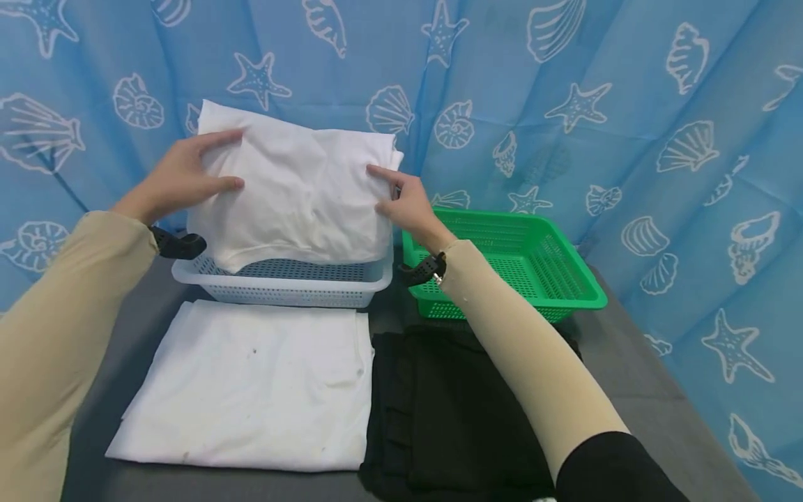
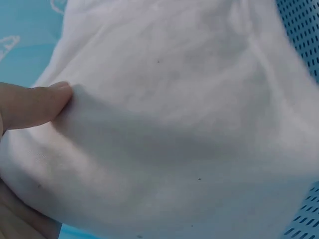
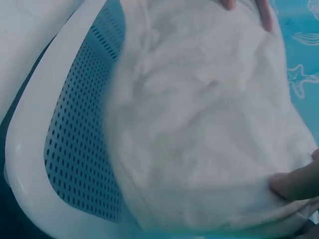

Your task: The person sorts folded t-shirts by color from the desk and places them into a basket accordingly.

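Note:
A folded white garment (image 1: 301, 188) is held up at its two sides over the white basket (image 1: 288, 284), its curved lower edge hanging at the basket's opening. My left hand (image 1: 182, 174) grips the left side; in the left wrist view the thumb (image 2: 37, 104) lies on the front of the fabric and other fingers show behind its lower edge. At the right side, my right hand (image 1: 410, 206) pinches the layered edge, with its thumb (image 3: 296, 184) pressed on the cloth in the right wrist view. The garment covers much of the basket's inside.
A folded white cloth (image 1: 251, 390) lies flat in front of the white basket. Folded black cloth (image 1: 464, 411) lies to its right, partly under my right forearm. Behind that stands a green basket (image 1: 564, 303). A blue curtain (image 1: 489, 90) hangs behind the grey table (image 1: 646, 383).

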Available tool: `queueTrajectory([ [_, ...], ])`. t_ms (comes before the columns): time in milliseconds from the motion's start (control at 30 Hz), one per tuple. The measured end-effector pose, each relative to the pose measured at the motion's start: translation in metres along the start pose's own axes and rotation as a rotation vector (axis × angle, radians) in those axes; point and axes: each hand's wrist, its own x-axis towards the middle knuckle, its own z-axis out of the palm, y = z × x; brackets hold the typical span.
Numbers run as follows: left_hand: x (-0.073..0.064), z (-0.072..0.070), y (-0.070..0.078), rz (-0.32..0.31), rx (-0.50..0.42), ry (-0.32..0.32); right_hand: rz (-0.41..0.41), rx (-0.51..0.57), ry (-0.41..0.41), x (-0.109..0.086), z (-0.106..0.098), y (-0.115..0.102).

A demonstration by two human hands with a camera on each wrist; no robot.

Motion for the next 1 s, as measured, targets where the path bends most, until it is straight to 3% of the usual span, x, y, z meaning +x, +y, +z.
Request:
queueTrajectory([
  [133, 0.001, 0.006, -0.007, -0.084, 0.023, -0.040, 0.035, -0.004, -0.009, 0.000, 0.007, 0.007],
  [267, -0.007, 0.011, -0.021, -0.172, 0.065, -0.147, 0.112, -0.046, -0.077, -0.002, 0.015, 0.018],
  [400, -0.014, 0.015, -0.035, -0.205, 0.071, -0.240, 0.141, -0.097, -0.127, -0.005, 0.025, 0.026],
  [500, -0.017, 0.015, -0.042, -0.244, 0.065, -0.292, 0.073, -0.312, -0.122, -0.007, 0.034, 0.027],
  [600, -0.023, 0.015, -0.046, -0.286, 0.059, -0.305, 0.005, -0.559, -0.067, -0.011, 0.043, 0.025],
  [633, -0.025, 0.015, -0.046, -0.296, 0.057, -0.294, -0.012, -0.609, -0.042, -0.013, 0.045, 0.024],
  [700, -0.033, 0.016, -0.046, -0.304, 0.044, -0.251, -0.019, -0.610, 0.001, -0.020, 0.047, 0.023],
  [833, -0.062, 0.023, -0.045, -0.314, -0.027, -0.082, -0.010, -0.456, 0.106, -0.043, 0.044, 0.019],
  [1000, -0.114, 0.037, -0.039, -0.343, -0.108, 0.168, 0.002, -0.248, 0.241, -0.089, 0.040, 0.007],
])
